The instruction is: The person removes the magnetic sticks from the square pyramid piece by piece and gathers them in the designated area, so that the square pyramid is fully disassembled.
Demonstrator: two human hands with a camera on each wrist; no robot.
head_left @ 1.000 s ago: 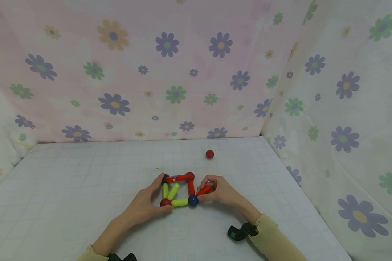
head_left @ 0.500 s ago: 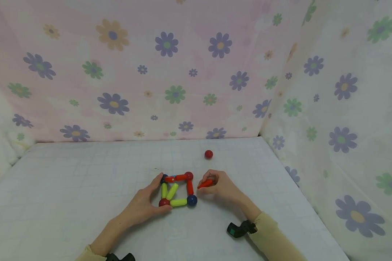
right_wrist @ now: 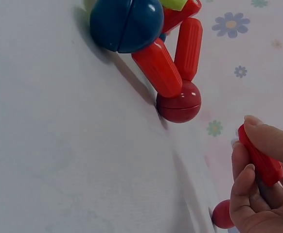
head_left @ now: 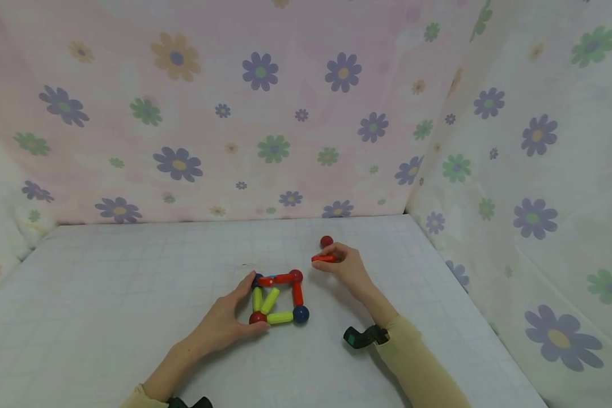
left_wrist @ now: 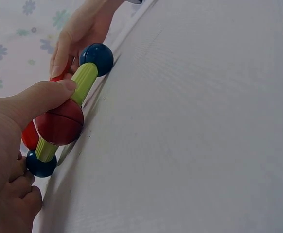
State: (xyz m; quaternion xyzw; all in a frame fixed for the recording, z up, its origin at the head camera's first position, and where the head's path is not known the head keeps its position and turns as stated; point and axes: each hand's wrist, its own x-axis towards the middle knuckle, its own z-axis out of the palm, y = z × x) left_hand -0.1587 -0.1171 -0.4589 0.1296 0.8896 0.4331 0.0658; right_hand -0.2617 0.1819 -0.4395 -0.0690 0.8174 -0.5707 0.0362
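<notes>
A four-sided frame of magnetic rods and balls lies on the white table, with red and dark blue balls at its corners. My left hand (head_left: 224, 323) grips its left side, thumb at the near red ball (head_left: 258, 318) and fingers by the far blue ball (head_left: 258, 280). One yellow-green rod (head_left: 270, 301) points inward from the near red ball; another yellow-green rod (head_left: 280, 318) runs to the near blue ball (head_left: 301, 314). Beyond the frame's right side, my right hand (head_left: 350, 273) pinches a loose red magnetic rod (right_wrist: 263, 158) between thumb and fingers.
A loose red ball (head_left: 326, 241) rests on the table (head_left: 132, 283) just behind my right fingers. Flower-patterned cloth (head_left: 209, 130) hangs along the back and both sides. A dark camera (head_left: 359, 338) is strapped at the right wrist.
My right hand has drawn the red rod away from the near blue ball and carried it back toward the loose red ball. My left hand stays on the frame.
</notes>
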